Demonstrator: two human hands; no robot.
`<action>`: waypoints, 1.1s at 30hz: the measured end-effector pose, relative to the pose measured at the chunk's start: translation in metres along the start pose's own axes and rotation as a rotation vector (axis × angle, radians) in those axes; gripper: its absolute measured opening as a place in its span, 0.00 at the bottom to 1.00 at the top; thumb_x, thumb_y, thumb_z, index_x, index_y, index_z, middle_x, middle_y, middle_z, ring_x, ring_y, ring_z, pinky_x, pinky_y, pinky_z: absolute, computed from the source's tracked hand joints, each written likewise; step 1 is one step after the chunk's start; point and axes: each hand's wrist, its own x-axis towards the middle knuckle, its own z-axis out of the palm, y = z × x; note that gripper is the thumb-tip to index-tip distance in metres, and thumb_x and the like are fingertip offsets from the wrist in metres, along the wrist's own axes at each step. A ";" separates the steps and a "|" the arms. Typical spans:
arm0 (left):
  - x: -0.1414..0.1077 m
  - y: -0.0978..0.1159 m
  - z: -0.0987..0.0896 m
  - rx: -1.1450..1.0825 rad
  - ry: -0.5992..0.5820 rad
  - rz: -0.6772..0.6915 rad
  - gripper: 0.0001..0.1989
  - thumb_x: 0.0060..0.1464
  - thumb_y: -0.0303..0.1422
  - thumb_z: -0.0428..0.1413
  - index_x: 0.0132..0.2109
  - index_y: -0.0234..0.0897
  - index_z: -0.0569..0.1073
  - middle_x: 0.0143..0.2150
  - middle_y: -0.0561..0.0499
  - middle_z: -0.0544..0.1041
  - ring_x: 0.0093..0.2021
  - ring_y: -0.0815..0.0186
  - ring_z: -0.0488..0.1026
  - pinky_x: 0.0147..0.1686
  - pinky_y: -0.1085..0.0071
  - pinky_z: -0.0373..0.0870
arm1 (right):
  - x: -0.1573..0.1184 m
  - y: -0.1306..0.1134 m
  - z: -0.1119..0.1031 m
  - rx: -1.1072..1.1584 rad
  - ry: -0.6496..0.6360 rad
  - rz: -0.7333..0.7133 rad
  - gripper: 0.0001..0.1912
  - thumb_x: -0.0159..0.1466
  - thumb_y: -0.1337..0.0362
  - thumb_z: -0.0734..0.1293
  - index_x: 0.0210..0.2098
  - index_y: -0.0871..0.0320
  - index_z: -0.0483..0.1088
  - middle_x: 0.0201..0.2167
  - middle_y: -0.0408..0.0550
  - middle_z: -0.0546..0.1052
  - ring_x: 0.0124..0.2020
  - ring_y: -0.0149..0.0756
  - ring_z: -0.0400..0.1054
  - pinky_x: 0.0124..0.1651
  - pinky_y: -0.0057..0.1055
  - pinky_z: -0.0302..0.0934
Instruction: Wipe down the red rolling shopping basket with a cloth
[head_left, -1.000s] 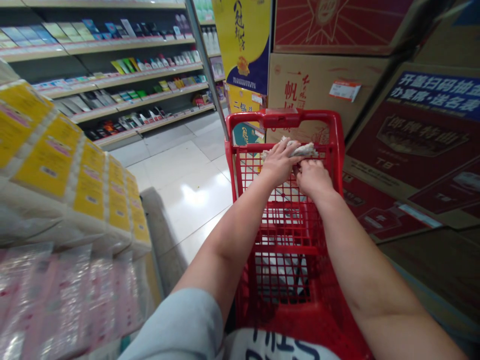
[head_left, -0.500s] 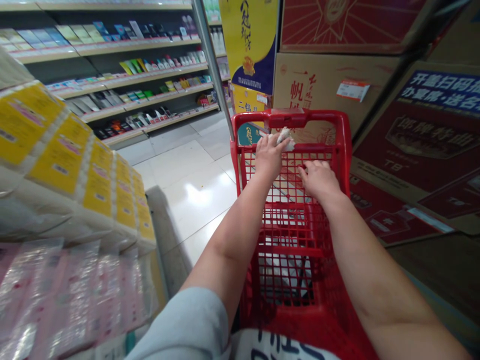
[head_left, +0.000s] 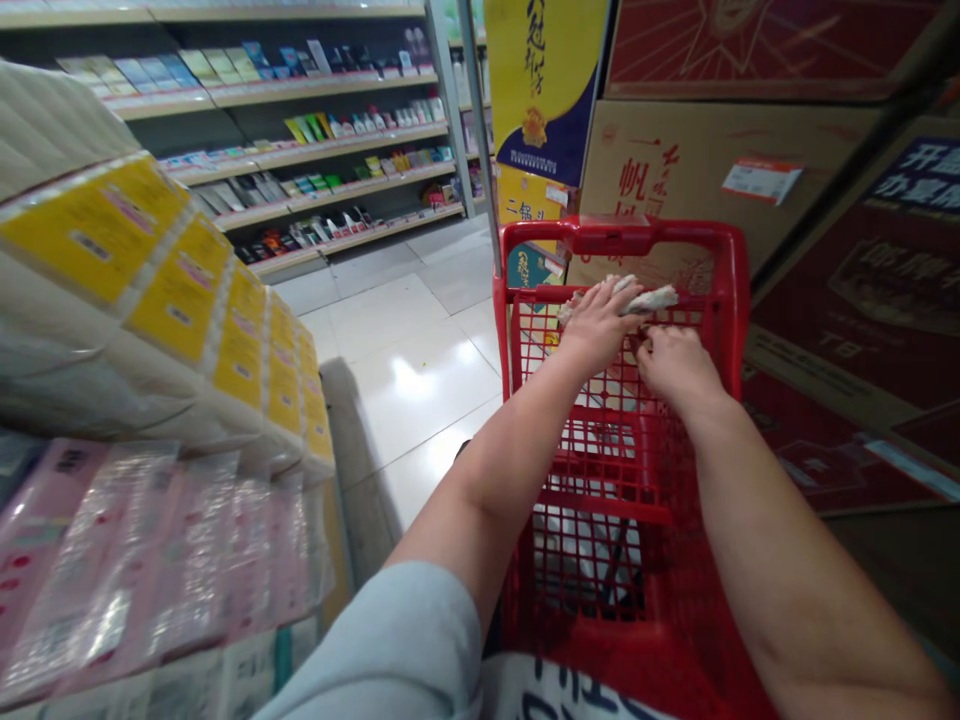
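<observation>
A red plastic shopping cart point(head_left: 671, 515) with grid panels stands right in front of me. My left hand point(head_left: 602, 318) presses a crumpled whitish cloth point(head_left: 654, 298) against the cart's upper grid, just below the top bar; parts of the cloth stick out on both sides of the fingers. Just to the right and slightly lower, my right hand point(head_left: 679, 365) rests at the same grid with its fingers curled. Whether it holds anything is hidden.
Yellow-labelled paper packs point(head_left: 180, 315) and pink plastic packs point(head_left: 150, 560) are stacked at the left. Stacked cartons point(head_left: 705, 140) rise at the right. Shelves of toiletries point(head_left: 330, 90) stand behind a tiled floor point(head_left: 405, 370). A metal pole point(head_left: 480, 130) is beside the cart.
My left hand has moved right along the grid with the cloth, closer to my right hand. More cloth shows now. The whole view has shifted, so the cart appears further right.
</observation>
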 end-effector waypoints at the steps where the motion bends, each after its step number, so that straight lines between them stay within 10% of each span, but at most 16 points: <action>1: 0.000 -0.001 0.000 0.001 0.013 -0.031 0.20 0.61 0.28 0.48 0.56 0.51 0.71 0.66 0.55 0.60 0.68 0.60 0.49 0.66 0.56 0.47 | 0.000 0.001 0.001 0.005 0.006 -0.002 0.23 0.67 0.56 0.53 0.51 0.62 0.69 0.49 0.61 0.72 0.50 0.52 0.62 0.49 0.45 0.60; 5: 0.000 -0.006 -0.003 0.008 0.113 -0.272 0.24 0.60 0.25 0.47 0.60 0.49 0.68 0.65 0.51 0.62 0.67 0.59 0.52 0.66 0.55 0.47 | 0.002 0.005 0.004 0.037 0.031 -0.021 0.24 0.68 0.53 0.53 0.51 0.60 0.70 0.48 0.59 0.73 0.50 0.51 0.62 0.51 0.45 0.60; 10: 0.001 -0.002 -0.006 -0.070 -0.040 -0.010 0.22 0.59 0.24 0.46 0.56 0.48 0.72 0.66 0.56 0.61 0.68 0.61 0.50 0.67 0.58 0.47 | 0.002 0.013 0.008 0.038 0.041 -0.078 0.22 0.67 0.57 0.53 0.49 0.61 0.71 0.48 0.58 0.74 0.51 0.50 0.64 0.52 0.44 0.60; 15: 0.003 -0.015 -0.013 -0.075 -0.009 -0.209 0.27 0.57 0.21 0.45 0.61 0.46 0.67 0.67 0.51 0.60 0.68 0.61 0.51 0.67 0.57 0.46 | 0.002 0.017 0.008 0.071 0.064 -0.089 0.22 0.67 0.59 0.53 0.52 0.59 0.71 0.48 0.56 0.75 0.51 0.49 0.65 0.53 0.44 0.60; 19: 0.006 -0.022 -0.011 -0.150 -0.102 -0.014 0.28 0.55 0.20 0.46 0.58 0.49 0.70 0.66 0.56 0.61 0.68 0.64 0.50 0.67 0.59 0.44 | 0.004 0.021 0.007 0.063 0.041 -0.097 0.23 0.66 0.62 0.54 0.52 0.61 0.71 0.50 0.58 0.74 0.52 0.50 0.65 0.55 0.45 0.60; 24: 0.007 -0.033 -0.012 -0.170 0.034 -0.230 0.30 0.55 0.20 0.44 0.61 0.48 0.67 0.66 0.53 0.63 0.67 0.62 0.54 0.67 0.56 0.46 | 0.006 0.022 0.006 0.066 0.019 -0.068 0.24 0.67 0.58 0.53 0.54 0.63 0.70 0.52 0.57 0.73 0.53 0.49 0.65 0.57 0.44 0.58; 29: 0.011 -0.039 -0.010 -0.233 -0.082 -0.038 0.31 0.53 0.19 0.44 0.58 0.52 0.70 0.65 0.59 0.63 0.67 0.66 0.54 0.67 0.59 0.44 | 0.007 0.016 0.005 0.065 0.017 -0.047 0.24 0.66 0.59 0.54 0.54 0.61 0.69 0.52 0.57 0.73 0.53 0.49 0.64 0.57 0.44 0.58; 33: 0.015 -0.044 -0.008 -0.237 -0.005 -0.179 0.29 0.56 0.21 0.44 0.61 0.49 0.67 0.65 0.55 0.64 0.67 0.62 0.54 0.68 0.57 0.41 | 0.007 0.012 0.005 0.072 0.026 -0.031 0.23 0.67 0.59 0.54 0.54 0.59 0.70 0.51 0.56 0.73 0.53 0.49 0.64 0.57 0.44 0.58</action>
